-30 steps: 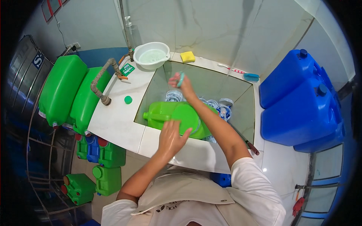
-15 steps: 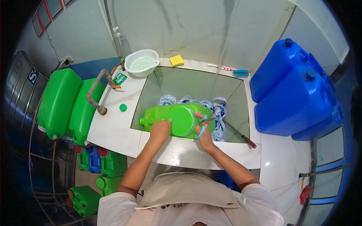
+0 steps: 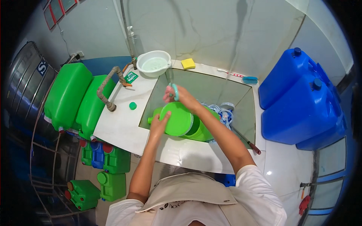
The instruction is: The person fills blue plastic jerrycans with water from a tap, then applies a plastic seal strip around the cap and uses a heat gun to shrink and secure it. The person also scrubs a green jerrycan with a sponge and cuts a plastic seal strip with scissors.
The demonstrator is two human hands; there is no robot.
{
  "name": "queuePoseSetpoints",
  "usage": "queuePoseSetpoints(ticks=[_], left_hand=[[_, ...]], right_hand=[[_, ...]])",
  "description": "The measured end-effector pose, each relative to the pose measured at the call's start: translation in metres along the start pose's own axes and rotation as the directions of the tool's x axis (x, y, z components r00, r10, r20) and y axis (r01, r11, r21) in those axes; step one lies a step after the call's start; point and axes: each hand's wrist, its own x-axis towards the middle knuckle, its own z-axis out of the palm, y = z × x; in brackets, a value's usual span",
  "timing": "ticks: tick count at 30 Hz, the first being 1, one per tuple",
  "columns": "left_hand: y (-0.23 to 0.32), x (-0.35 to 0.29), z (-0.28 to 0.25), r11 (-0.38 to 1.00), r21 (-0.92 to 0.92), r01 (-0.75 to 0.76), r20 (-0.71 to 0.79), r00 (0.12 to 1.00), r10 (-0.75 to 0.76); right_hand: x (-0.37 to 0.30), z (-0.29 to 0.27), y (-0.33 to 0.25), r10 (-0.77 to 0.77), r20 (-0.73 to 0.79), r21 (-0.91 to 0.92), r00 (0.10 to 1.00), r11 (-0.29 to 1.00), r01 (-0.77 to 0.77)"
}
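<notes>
A bright green plastic jug (image 3: 209, 130) lies on its side across the front of the sink, its dark wide mouth partly uncovered. My left hand (image 3: 158, 126) grips the round green lid (image 3: 175, 118) by its left edge, thumb on top; the lid sits off to the left of the mouth. Beyond the lid my right hand (image 3: 184, 98) is closed around scissors with light-blue handles (image 3: 175, 91). Motion smears its fingertips, and the blades are hard to make out. Several clear, blue-tinted ring-shaped pieces (image 3: 226, 113) lie in the sink behind the jug.
A white basin (image 3: 154, 64), yellow sponge (image 3: 188, 64) and blue-headed brush (image 3: 249, 80) rest along the sink's rim. A pipe tap (image 3: 102, 90) and small green cap (image 3: 132, 106) are at left. Blue jerrycans (image 3: 298, 109) stand right, green ones (image 3: 68, 98) left. A brown-handled tool (image 3: 255, 148) leans over the edge.
The lid has come off the jug's mouth and shifted left in my left hand. My right hand, with the scissors, has swung from the lid's right side to beyond it. The view has shifted slightly.
</notes>
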Motion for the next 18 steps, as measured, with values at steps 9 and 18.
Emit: queuePoseSetpoints(ticks=[9, 18], left_hand=[[0.101, -0.012, -0.020, 0.844, -0.096, -0.528, 0.087, 0.840, 0.536], [0.122, 0.003, 0.037, 0.817, -0.113, -0.565, 0.219, 0.788, 0.575]], right_hand=[[-0.111, -0.005, -0.036, 0.227, 0.087, 0.177, 0.970, 0.955, -0.239], [-0.137, -0.017, -0.019, 0.221, 0.124, 0.619, 0.967, 0.745, -0.249]])
